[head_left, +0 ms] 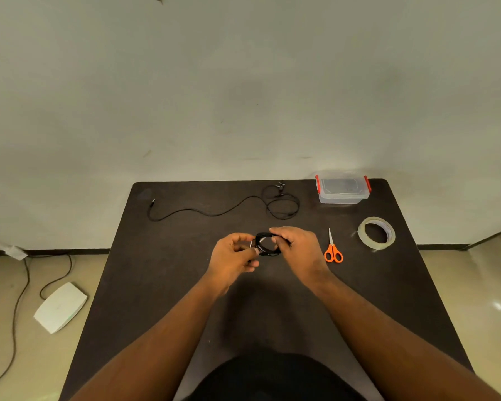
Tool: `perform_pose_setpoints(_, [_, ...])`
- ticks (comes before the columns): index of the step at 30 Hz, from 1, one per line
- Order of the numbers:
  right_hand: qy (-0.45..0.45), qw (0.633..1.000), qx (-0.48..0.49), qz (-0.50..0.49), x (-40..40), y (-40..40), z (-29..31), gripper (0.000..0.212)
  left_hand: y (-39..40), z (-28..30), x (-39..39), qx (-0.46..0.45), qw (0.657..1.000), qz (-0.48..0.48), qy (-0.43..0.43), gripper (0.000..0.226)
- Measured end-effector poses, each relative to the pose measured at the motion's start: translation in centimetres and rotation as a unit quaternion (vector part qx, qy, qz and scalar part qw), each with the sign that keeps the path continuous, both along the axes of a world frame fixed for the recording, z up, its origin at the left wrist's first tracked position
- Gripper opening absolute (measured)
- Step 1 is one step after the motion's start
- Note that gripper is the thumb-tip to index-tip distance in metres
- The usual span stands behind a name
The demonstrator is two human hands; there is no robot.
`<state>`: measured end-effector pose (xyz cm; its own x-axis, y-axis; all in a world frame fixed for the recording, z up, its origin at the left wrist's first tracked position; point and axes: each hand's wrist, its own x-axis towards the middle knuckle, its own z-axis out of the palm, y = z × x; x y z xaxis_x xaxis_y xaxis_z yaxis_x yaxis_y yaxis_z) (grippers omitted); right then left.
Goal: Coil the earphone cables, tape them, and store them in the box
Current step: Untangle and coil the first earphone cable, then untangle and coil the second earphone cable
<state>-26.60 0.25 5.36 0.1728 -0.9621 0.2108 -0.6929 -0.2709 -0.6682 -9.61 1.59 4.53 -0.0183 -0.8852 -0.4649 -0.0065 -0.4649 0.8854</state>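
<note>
Coil [267,244] being gripped by both hands above the table [162,256].
Tape [376,233] is lying rightward, nearer the right hand [297,246]; left hand [234,253] is pinching the coil's left side.

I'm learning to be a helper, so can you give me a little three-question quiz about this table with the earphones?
1. True or false: the box has its lid on.
2. What lies between the right hand and the tape roll? A) scissors B) a pen C) a cup
3. Fill in: both hands hold a black ____ of cable.

Key:
1. True.
2. A, the orange scissors.
3. Coil; the left hand pinches its end. A second earphone cable lies uncoiled behind.
</note>
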Motion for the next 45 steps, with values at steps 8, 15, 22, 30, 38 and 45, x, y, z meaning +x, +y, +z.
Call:
perform_pose_setpoints(8, [-0.037,0.995,0.081,-0.042,-0.3,-0.8,-3.2,0.024,-1.3,-2.4,0.2,0.012,0.998,-0.039,-0.046,0.025])
perform_pose_setpoints(15, [-0.016,0.988,0.146,-0.056,0.2,-2.7,-7.4,0.025,-3.1,-6.9,0.9,-0.146,0.847,-0.233,-0.454,0.033])
perform_pose_setpoints(22, [0.061,0.968,0.242,-0.026,0.8,-4.6,-11.6,0.025,-4.5,-11.5,1.6,-0.135,0.735,-0.329,-0.577,0.017])
perform_pose_setpoints(30, [0.183,0.964,0.191,0.009,0.7,-6.3,-14.6,0.025,-5.9,-13.9,1.4,-0.142,0.728,-0.343,-0.576,0.033])
perform_pose_setpoints(38, [0.226,0.966,0.123,0.003,0.5,-6.2,-15.8,0.031,-5.3,-14.3,1.0,-0.175,0.713,-0.322,-0.597,0.043])
perform_pose_setpoints(45, [0.215,0.967,0.14,0.006,0.7,-6.5,-15.3,0.038,-5.8,-13.2,1.2,-0.135,0.759,-0.295,-0.564,0.057])
